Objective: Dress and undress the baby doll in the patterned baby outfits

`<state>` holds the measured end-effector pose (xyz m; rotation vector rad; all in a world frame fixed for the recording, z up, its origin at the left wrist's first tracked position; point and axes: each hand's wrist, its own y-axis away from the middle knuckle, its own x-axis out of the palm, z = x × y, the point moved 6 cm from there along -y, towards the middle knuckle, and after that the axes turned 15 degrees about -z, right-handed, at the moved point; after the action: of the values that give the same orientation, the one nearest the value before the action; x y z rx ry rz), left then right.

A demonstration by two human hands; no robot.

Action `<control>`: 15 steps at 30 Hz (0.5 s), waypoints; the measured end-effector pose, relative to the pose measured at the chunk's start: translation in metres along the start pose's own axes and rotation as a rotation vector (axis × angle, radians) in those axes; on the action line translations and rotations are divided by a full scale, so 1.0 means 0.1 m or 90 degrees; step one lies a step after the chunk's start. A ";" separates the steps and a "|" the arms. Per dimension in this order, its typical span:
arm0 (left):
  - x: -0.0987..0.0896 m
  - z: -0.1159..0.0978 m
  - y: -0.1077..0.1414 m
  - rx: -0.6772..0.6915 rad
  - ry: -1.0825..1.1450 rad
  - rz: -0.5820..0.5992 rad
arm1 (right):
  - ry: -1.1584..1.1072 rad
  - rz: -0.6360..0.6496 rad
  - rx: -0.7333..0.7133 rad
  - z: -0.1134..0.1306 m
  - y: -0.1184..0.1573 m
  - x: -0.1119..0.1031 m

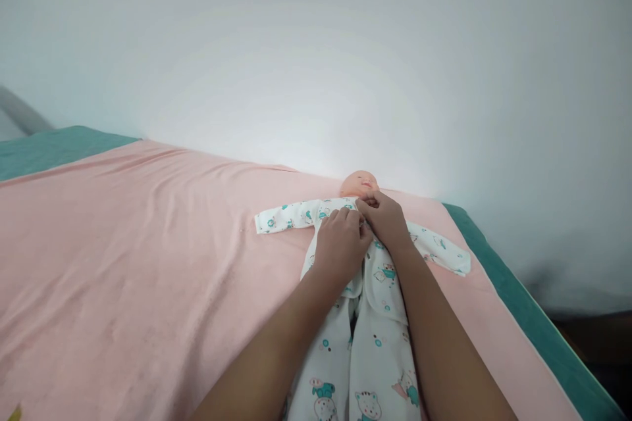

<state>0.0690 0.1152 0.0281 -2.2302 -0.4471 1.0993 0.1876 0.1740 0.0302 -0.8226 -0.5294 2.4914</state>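
A baby doll [359, 181] lies on its back with its head toward the wall. It is dressed in a white printed baby jacket [291, 216] and matching trousers [328, 355], both with small animal figures. The sleeves stretch out to either side. My left hand [343, 240] is closed on the jacket's front at the chest, fingers bent. Just above it, my right hand [388, 216] pinches the jacket's edge near the neckline, below the doll's chin. The two hands nearly touch. They hide the exact bit of cloth between the fingertips and any fastener there.
A pink sheet [123, 263] with wrinkles lies under the doll. Green fabric shows at the left [64, 148] and along the right edge [518, 302]. A pale wall [296, 59] rises behind. Something dark [597, 342] stands past the right edge, and a yellow bit [16, 413] is at lower left.
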 end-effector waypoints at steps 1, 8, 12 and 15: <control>0.00 -0.01 0.00 0.011 -0.009 -0.005 | -0.023 0.001 0.008 -0.02 0.02 -0.01; 0.01 -0.04 -0.01 0.047 -0.043 -0.010 | -0.083 0.013 0.016 -0.03 0.09 -0.06; 0.02 -0.04 0.00 0.045 -0.055 -0.004 | -0.107 0.012 0.010 -0.02 0.11 -0.08; 0.03 -0.05 0.01 0.056 -0.061 -0.010 | -0.118 0.003 0.006 -0.02 0.12 -0.09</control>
<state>0.0747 0.1145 0.0283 -2.1006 -0.4468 1.1977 0.1920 0.1597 0.0271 -0.5930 -0.5784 2.5869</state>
